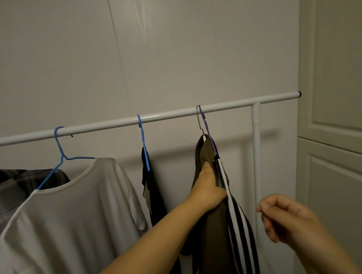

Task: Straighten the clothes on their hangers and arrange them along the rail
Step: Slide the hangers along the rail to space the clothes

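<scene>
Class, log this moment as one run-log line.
left hand: gripping brown garment | right hand: free, curled, beside striped garment | rail: white tee left

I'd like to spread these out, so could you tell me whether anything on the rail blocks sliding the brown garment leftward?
The rail is bare until the blue hanger holding a dark garment.

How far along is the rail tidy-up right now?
Looks done: the white T-shirt and the black garment hang apart on blue hangers. In hand: the left hand grips the brown garment, bunched against the striped one; the right hand is free. Left: separating that pair.
</scene>
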